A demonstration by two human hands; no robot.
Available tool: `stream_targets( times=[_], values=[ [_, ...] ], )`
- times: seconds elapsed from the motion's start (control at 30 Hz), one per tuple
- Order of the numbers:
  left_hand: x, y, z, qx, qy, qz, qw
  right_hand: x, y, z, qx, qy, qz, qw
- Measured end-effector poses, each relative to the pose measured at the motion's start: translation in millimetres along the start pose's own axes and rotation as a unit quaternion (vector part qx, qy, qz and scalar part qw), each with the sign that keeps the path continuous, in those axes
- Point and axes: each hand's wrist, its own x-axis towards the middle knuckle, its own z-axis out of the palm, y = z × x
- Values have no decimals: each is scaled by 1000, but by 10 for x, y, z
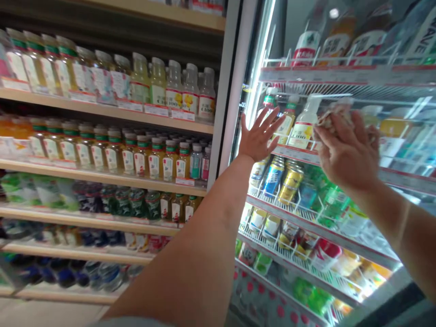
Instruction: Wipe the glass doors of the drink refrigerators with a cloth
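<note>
My left hand [259, 136] is stretched out with fingers spread, flat against or just in front of the glass door [289, 36] of a lit drinks fridge. It holds nothing. Further right, my right hand [350, 154] presses a crumpled brownish cloth [335, 119] toward the same glass, its fingers laid over the cloth. Part of the cloth is hidden under the fingers. Behind the glass, between the two hands, stands a bottle with a white label [301, 129]. Below the hands are a blue can [273, 178] and a gold can [291, 184].
To the left, open wooden shelves [102, 111] carry rows of bottled drinks. A grey upright post [227, 81] divides them from the fridge. Wire-fronted fridge shelves hold more bottles, cans and cups [258, 220]. Pale floor tiles [51, 312] show at the lower left.
</note>
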Motion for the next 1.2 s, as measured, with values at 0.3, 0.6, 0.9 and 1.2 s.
stream_targets(
  times=[0.3,0.6,0.9,1.2],
  values=[
    [2,-24,43,-12,17,-1,1000,-159,-171,66,32,-127,-232,964],
    [18,-17,35,-37,8,-8,999,-393,238,-186,-7,-108,-175,979],
    [19,-28,79,-52,20,-8,998,-567,626,-372,-34,-53,-30,998],
    [16,-20,48,-43,24,-10,999,-507,1042,-562,-72,-10,-30,997]
  ],
)
